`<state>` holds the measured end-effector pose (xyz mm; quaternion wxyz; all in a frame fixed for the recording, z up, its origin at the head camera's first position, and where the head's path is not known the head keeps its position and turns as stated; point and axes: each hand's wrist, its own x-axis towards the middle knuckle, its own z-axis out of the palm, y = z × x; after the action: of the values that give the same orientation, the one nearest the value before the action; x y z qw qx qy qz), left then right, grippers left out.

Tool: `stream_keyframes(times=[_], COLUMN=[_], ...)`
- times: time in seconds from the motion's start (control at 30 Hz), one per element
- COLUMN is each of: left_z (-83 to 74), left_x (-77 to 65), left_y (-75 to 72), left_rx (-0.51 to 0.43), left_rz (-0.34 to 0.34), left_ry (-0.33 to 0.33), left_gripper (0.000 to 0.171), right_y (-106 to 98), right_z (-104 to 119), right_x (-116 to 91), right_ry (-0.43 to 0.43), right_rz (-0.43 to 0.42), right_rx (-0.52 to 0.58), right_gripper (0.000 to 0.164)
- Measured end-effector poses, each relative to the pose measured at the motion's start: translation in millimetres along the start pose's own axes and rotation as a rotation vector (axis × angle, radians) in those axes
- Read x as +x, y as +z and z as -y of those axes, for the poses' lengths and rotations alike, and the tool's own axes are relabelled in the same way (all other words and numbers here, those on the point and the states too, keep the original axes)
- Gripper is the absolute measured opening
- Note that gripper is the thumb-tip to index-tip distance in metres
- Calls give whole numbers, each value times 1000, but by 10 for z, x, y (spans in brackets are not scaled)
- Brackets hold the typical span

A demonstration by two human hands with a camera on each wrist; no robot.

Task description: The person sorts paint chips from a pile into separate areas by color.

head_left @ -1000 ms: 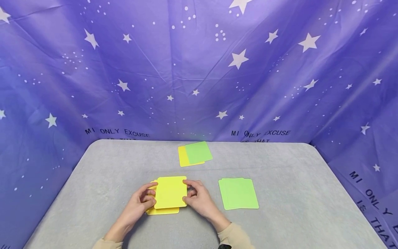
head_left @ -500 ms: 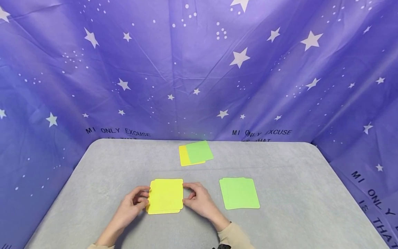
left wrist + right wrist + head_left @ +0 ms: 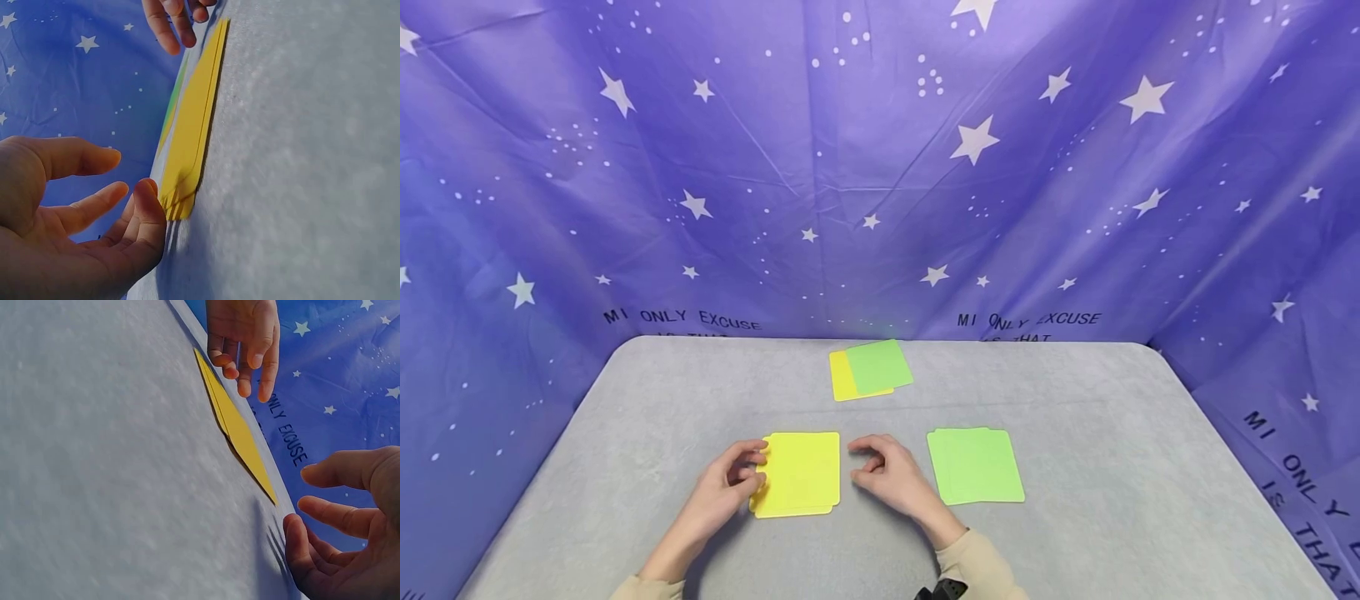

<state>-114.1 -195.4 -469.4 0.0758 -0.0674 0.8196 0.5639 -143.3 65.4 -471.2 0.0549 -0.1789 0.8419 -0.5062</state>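
A stack of yellow square cards (image 3: 801,471) lies on the grey table, its cards slightly out of line. My left hand (image 3: 721,483) hovers at the stack's left edge, fingers loosely bent and apart, pinching nothing. In the left wrist view a gap shows between the thumb and fingers of the left hand (image 3: 94,231). Right of the stack, my right hand (image 3: 891,479) stands off the cards with its fingers relaxed. Nothing sits between the fingers of the right hand (image 3: 344,531) in the right wrist view. Green square cards (image 3: 977,467) lie overlapped to its right.
Toward the table's back edge, a green card (image 3: 880,367) partly covers a yellow card (image 3: 842,377). A purple star-printed cloth (image 3: 880,167) hangs behind and beside the grey table (image 3: 1075,400).
A yellow card held by both hands came down left onto the yellow stack and was let go. My right hand then drew away to the right. The green cards stayed put.
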Motion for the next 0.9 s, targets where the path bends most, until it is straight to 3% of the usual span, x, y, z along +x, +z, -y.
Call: stream_keyframes(times=[0.3, 0.6, 0.9], left_z=[-95, -205, -364], left_x=[121, 256, 491], left_y=[125, 357, 640], left_rx=[-48, -127, -213], left_rz=[13, 34, 81], left_ry=[24, 101, 166], left_gripper=[46, 48, 45], right_y=[-180, -356, -574], right_z=[-73, -117, -199], right_x=[59, 137, 218], right_ry=[54, 83, 113], right_rz=[10, 23, 9], right_rx=[42, 145, 140], right_gripper=[30, 32, 33])
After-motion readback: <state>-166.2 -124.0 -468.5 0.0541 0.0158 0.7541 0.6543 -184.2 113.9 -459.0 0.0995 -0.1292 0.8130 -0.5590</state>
